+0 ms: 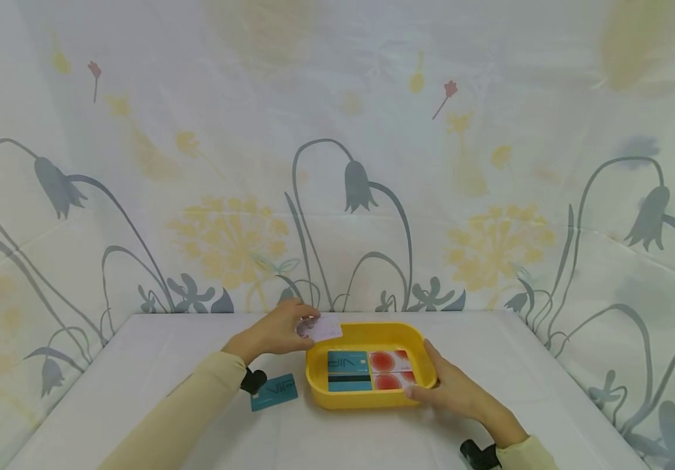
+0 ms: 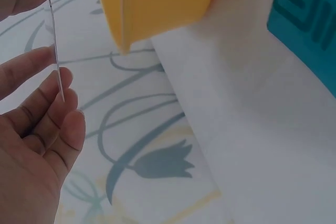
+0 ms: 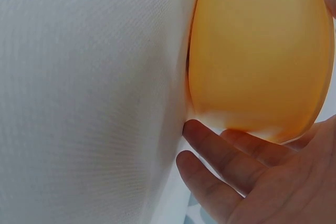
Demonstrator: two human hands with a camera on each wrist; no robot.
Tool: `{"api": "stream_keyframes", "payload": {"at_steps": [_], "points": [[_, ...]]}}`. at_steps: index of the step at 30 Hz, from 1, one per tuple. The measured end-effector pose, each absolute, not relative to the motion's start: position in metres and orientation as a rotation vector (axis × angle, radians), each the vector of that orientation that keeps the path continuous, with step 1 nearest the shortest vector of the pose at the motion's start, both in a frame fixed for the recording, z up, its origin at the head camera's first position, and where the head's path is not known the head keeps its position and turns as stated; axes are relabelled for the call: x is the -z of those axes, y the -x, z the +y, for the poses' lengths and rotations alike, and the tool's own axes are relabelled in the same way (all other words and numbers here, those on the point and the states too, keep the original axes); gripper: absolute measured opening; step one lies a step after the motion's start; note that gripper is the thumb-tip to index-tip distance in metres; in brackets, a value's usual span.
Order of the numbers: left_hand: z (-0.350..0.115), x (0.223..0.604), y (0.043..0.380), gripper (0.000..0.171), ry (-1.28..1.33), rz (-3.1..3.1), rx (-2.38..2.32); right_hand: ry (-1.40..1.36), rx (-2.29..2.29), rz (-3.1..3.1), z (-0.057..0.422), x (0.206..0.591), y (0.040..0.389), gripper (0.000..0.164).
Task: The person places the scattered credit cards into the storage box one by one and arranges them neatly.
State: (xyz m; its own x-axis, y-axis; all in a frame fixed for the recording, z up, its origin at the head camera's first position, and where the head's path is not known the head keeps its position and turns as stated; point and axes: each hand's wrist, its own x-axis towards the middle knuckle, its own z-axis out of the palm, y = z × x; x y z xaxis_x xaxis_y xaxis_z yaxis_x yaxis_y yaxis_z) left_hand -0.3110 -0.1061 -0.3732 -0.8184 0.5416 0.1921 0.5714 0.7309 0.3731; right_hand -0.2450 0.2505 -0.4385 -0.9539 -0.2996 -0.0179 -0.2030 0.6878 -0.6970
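My left hand [image 1: 273,331] pinches a pale lilac-white card [image 1: 328,328] between thumb and fingers, above the back left rim of a yellow tray [image 1: 367,400]. In the left wrist view the card [image 2: 55,51] shows edge-on. My right hand [image 1: 457,390] grips the tray's right end, thumb at the front and fingers along the end wall [image 3: 257,51]. Inside the tray, teal cards [image 1: 346,361] lie on the left and white cards with red circles [image 1: 383,361] on the right. A teal card [image 1: 275,393] lies on the table left of the tray, partly behind my left wrist.
A white cloth covers the table [image 1: 326,444]. Behind it hangs a pale curtain [image 1: 337,98] with grey and yellow flowers. Dark camera mounts [image 1: 253,380] sit on both wrists.
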Motion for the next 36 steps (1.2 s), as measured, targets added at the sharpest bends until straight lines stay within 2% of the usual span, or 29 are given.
{"api": "stream_keyframes", "payload": {"at_steps": [14,36], "points": [[-0.072,0.371,0.314,0.049,1.020,-2.911,0.590,0.380,1.021,2.836,0.251,0.437,0.244,0.110],[-0.017,0.363,0.319,0.050,1.099,-2.960,0.555,0.432,1.094,2.785,0.253,0.441,0.247,0.105]]}}
